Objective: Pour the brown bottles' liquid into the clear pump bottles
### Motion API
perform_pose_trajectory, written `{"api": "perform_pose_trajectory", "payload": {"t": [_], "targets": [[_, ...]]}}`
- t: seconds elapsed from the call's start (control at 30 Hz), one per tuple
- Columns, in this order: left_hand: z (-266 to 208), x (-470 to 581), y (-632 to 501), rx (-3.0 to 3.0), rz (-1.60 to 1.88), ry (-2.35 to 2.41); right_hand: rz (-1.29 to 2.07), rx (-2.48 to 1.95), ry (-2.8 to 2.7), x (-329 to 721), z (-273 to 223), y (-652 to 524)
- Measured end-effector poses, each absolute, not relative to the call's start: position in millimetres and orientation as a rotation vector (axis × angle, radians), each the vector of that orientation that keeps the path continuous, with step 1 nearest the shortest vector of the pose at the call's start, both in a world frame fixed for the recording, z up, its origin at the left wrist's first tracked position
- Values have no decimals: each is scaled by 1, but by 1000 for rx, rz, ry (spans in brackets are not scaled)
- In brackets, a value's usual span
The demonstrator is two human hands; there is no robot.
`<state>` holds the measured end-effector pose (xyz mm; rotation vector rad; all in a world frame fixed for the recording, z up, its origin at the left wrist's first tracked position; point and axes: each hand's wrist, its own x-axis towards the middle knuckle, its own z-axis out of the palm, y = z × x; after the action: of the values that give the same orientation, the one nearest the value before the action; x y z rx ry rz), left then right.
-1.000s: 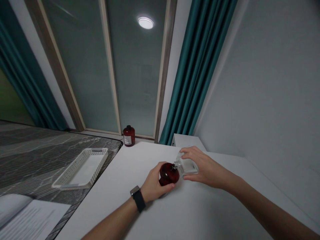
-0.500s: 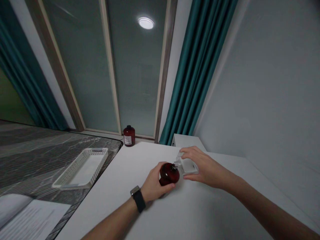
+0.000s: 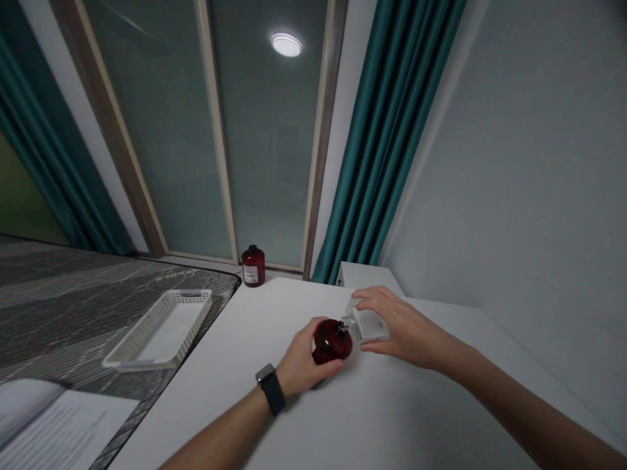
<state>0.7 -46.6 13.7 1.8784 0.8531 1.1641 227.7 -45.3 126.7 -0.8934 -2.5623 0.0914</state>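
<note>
My left hand (image 3: pixel 304 362) is closed around a dark red glass bottle (image 3: pixel 332 343) on the white table (image 3: pixel 235 365). The bottle's mouth faces up and toward the right. In my right hand (image 3: pixel 392 323) is a clear glass bottle (image 3: pixel 369 324), tipped on its side. The neck of the clear bottle meets the mouth of the red one; whether liquid runs between them I cannot make out. A black watch (image 3: pixel 271 390) sits on my left wrist.
A capped red bottle (image 3: pixel 253 266) with a white label stands at the table's far left corner. To the left, a white basket (image 3: pixel 110 361) and an open book (image 3: pixel 68 427) lie on a grey patterned surface (image 3: pixel 73 307). Behind the table is a white cabinet (image 3: pixel 365 273).
Hardly anything differs. Both hands hold the same bottles mouth to mouth, with only a very slight shift of the clear bottle and my right hand to the right.
</note>
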Motion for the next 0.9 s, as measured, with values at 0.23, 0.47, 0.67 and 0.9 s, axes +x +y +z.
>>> {"api": "perform_pose_trajectory", "payload": {"t": [0.23,0.47,0.67,0.9], "targets": [[13,0,-47,1882,1162,842,70,-895,-2575,228,127,-46],[11,1,-47,1847,1182,814,69,-915,-2583,226,131,-45],[10,2,-47,1851,1194,816,61,-899,-2611,224,135,-46],[10,1,-46,1836,1184,822,35,-877,-2643,224,136,-43]]}}
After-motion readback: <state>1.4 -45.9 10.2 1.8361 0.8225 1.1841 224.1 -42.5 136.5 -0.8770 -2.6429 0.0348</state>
